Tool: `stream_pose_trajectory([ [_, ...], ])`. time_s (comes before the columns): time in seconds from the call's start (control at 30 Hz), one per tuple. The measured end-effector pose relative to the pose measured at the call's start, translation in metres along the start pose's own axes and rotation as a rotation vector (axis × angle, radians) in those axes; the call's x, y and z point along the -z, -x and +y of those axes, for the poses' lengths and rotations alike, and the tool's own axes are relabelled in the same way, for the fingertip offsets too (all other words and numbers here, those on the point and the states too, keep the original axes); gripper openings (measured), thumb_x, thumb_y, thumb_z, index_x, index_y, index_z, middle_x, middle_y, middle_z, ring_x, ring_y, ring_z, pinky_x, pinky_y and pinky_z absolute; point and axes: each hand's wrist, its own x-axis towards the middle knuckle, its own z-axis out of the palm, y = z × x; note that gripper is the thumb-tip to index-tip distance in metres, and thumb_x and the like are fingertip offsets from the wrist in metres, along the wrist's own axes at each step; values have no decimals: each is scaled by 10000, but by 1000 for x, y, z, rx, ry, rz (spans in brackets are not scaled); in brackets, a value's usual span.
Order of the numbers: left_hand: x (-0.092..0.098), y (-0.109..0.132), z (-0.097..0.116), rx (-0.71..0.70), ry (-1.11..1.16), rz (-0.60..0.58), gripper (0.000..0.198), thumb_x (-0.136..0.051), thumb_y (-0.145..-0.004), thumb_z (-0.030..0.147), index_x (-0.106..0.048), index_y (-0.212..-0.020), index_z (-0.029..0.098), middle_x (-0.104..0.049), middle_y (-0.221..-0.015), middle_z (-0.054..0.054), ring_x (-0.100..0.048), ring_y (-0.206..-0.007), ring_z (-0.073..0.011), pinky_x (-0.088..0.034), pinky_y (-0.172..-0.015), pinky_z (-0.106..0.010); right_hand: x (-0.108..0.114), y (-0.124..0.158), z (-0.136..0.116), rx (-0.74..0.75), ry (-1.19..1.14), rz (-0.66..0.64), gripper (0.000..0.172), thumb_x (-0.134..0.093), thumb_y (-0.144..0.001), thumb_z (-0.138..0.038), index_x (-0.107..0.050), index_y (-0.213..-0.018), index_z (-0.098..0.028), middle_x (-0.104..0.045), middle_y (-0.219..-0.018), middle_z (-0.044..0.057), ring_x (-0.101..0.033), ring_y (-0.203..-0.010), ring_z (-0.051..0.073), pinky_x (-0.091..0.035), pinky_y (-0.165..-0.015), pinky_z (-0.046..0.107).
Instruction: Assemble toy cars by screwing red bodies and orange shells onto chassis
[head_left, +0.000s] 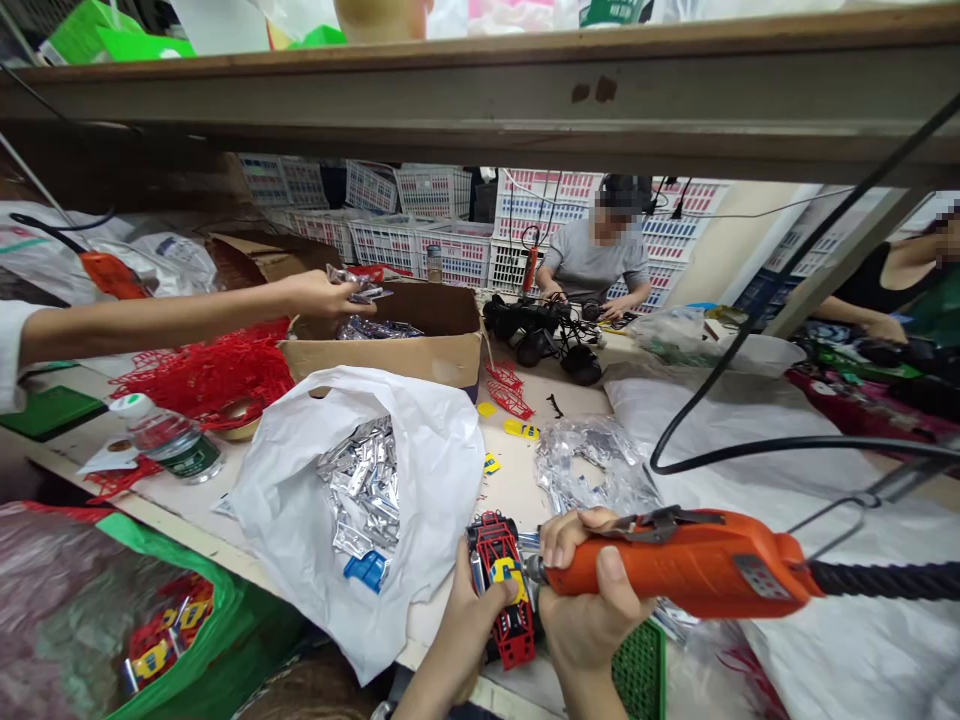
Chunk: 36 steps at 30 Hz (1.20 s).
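My left hand [459, 622] is closed around a red and black toy car [516, 640], with the thumb pressed on a yellow and blue piece on its top. The car lies lengthwise, pointing away from me, at the table's front edge. Wrapped in my right hand [583, 585] is an orange electric screwdriver [705, 565], held level. Its metal tip reaches the car's right side; whether it touches a screw is hidden. Left of the car, a white plastic bag [285, 480] stands open, holding many shiny silver parts and a blue part [367, 570].
A co-worker's arm [172, 320] reaches over a cardboard box [390, 362] from the left. Nearby are red plastic frames [202, 375] and a water bottle [176, 445]. A black cable [750, 445] loops at right. A shelf beam [450, 110] crosses overhead. Another person [600, 260] sits opposite.
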Motion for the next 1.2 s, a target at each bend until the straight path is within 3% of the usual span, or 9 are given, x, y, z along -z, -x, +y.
stream_pose_trajectory([
  [0.3,4,-3,-6,-58,-14,-53,794,-776,-687,263,-447,-1407,204,-749,-1155,-104,-690,-1095,-298,-520,-997,-423,0,4,3,9,123,-68,135,-648,-885,-325,-624,-939,-204,-532,-561,-78,-505,-477,109,-425,-495,233],
  [0.63,-2,1,2,-80,-157,7,628,-783,-670,272,-566,-1256,209,-763,-1104,-78,-709,-1033,-269,-531,-973,-386,8,11,13,-40,228,-156,162,-736,-854,-309,-648,-927,-194,-559,-578,-63,-563,-488,127,-414,-474,233],
  [0.77,1,2,-1,-88,-175,-25,727,-792,-676,277,-521,-1347,200,-750,-1183,-97,-694,-1097,-280,-517,-1005,-387,9,8,7,-44,197,-159,168,-701,-871,-352,-635,-927,-208,-540,-552,-74,-530,-466,119,-407,-479,235],
  [0.87,5,0,-7,-78,-146,-7,955,-820,-672,312,-369,-1504,177,-697,-1330,-143,-675,-1177,-297,-505,-1037,-387,14,0,-4,-20,157,-97,189,-652,-869,-394,-622,-927,-217,-521,-525,-82,-498,-449,114,-418,-494,249],
  [1.0,8,-2,-12,-4,-117,28,1142,-826,-666,336,-195,-1601,160,-664,-1387,-179,-681,-1187,-311,-530,-1013,-389,40,-14,-20,41,165,32,216,-699,-799,-385,-654,-893,-196,-532,-497,-73,-482,-441,112,-409,-483,251],
  [1.2,6,-2,-8,25,-133,63,1048,-820,-658,347,-328,-1574,208,-661,-1393,-146,-685,-1152,-309,-562,-952,-380,102,-19,-33,47,278,126,252,-808,-743,-349,-686,-847,-154,-580,-484,-41,-523,-439,132,-423,-479,267],
])
